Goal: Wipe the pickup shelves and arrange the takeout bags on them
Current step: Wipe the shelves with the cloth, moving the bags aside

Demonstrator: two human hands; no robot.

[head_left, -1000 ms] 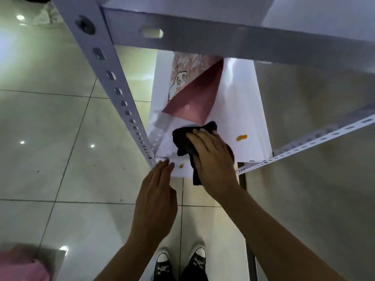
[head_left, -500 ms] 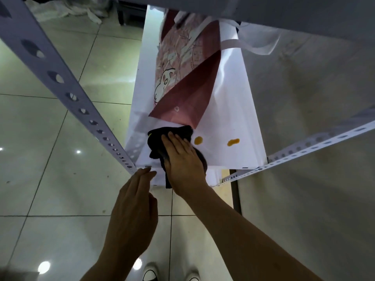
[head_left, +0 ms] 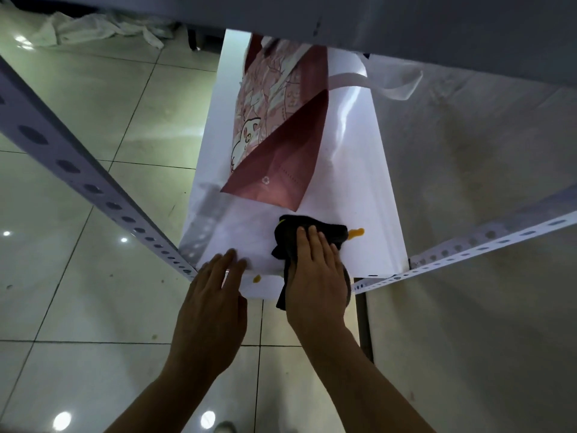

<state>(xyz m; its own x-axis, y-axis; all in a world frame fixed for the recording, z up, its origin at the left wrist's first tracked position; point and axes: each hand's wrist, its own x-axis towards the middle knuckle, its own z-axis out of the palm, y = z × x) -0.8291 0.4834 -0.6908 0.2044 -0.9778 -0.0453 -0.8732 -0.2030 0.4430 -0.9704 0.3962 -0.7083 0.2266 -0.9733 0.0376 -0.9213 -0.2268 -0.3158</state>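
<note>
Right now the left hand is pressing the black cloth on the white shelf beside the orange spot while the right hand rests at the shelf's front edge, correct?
Not quite: the hands are swapped. In the head view the right hand presses the black cloth on the white shelf beside the orange spot, and the left hand rests at the shelf's front edge.

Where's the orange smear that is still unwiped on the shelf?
Head view: the orange smear sits on the white shelf, just right of the black cloth.
</note>
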